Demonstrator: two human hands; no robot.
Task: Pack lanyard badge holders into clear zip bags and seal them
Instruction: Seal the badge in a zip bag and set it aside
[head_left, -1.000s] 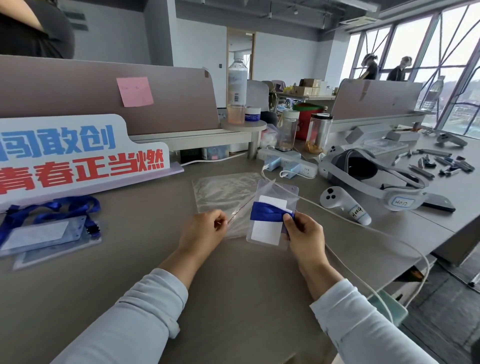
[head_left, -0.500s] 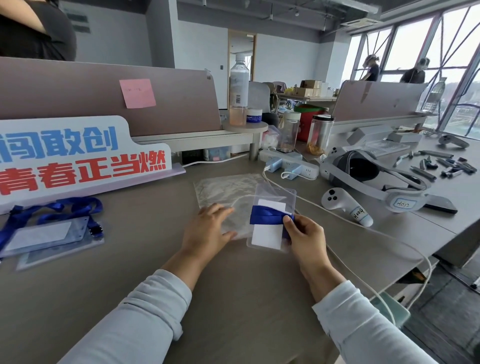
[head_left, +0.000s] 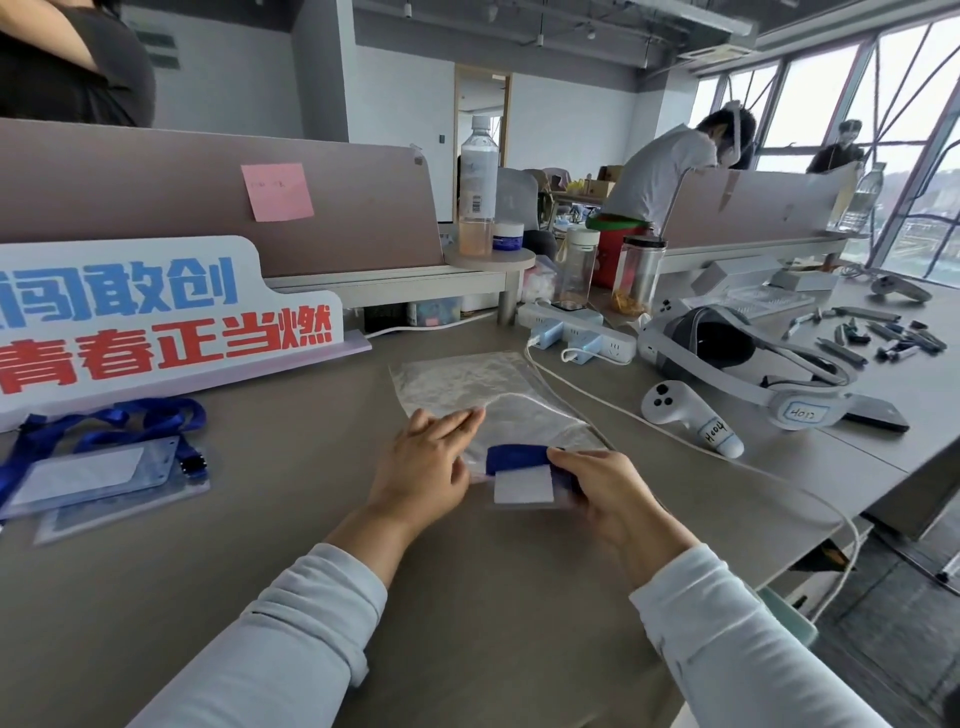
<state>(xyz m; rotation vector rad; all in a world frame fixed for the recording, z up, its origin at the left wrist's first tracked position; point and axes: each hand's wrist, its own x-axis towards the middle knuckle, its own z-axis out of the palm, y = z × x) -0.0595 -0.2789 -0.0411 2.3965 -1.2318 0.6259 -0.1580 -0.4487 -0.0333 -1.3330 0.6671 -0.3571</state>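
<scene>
Position of the badge holder (head_left: 522, 486) has changed: raised over the zip bag (head_left: 457, 379) a second ago, it now lies low at the bag's near edge, frame centre, with the blue lanyard (head_left: 517, 457) wound round it. Insertion is judged to be starting; entry cannot be confirmed. Left hand (head_left: 421, 473): grip released from its earlier pinch, fingers flat on the bag. Right hand (head_left: 618, 504): grasping the holder's right edge.

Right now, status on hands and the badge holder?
Left hand pressing zip bag flat. Right hand grips badge holder at bag mouth. White cable alongside.
</scene>
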